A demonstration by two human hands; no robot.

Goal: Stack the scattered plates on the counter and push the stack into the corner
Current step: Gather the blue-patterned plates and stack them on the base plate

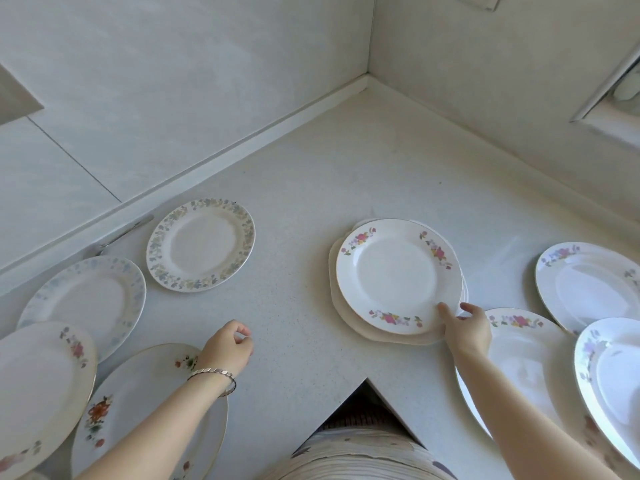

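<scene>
Far left, four loose plates lie face up on the worktop [311, 188]: pink-flower plate [38, 386], blue-rimmed plate [86, 299], orange-flower plate [138, 410] partly under the left forearm, and leaf-rimmed plate [201, 245] nearest the wall. Left hand [227, 348] hovers over bare worktop, fingers loosely curled, holding nothing. Centre: stack [398, 282], apparently three plates, rims not aligned, the lower ones showing at the left and near edges. Right hand [465, 332] grips its near-right rim, thumb on top, fingers curled at the edge. Right: three more singles, forearm plate [519, 358], far plate [588, 285], edge plate [613, 379]. Judged early: seven left to gather. Stack sits well apart from the corner [367, 81], so the push seems not yet begun. Plates are round, flat, face up: no long axis, no heading.
</scene>
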